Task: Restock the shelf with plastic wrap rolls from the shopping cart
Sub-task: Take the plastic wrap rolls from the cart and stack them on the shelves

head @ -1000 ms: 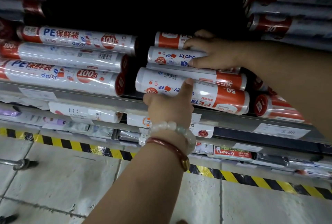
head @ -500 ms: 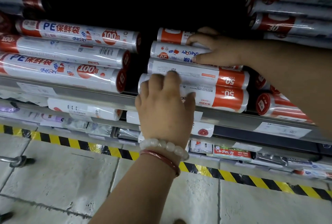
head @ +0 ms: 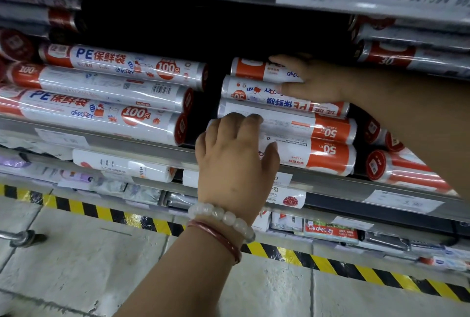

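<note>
Four stacked plastic wrap rolls (head: 284,123) sit at three o'clock on the shelf (head: 127,142); left hand (head: 236,161) curls over the bottom roll, right hand (head: 312,81) lies flat-fingered, steadying upper ones. Settling step; next, release gently.

Left hand (head: 234,161) grips bottom roll (head: 315,155); right hand (head: 315,80) presses upper rolls (head: 254,87) (stacked four high).
</note>
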